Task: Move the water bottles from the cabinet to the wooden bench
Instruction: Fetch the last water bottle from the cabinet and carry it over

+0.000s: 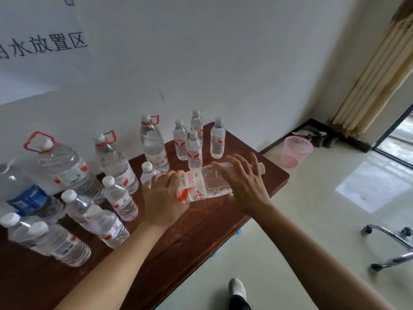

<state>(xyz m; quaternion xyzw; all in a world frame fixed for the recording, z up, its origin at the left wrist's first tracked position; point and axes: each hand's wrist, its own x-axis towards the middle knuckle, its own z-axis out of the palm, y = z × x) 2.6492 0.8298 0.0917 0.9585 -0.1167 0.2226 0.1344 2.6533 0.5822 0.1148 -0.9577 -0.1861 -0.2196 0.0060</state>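
While left hand [165,198] grips sideways bottle [199,186], right hand [243,184] spread atop; upright bottles [194,151] crowd behind.

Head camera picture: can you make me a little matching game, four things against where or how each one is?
Things: 1 held bottle; 2 mesh basket; 3 blue-label bottle; 4 shoe.
States: A pink, on the floor; B lying sideways above the wooden bench; C pale, at the picture's bottom edge; D upright, far left on the bench.
Pairs: 1-B; 2-A; 3-D; 4-C.
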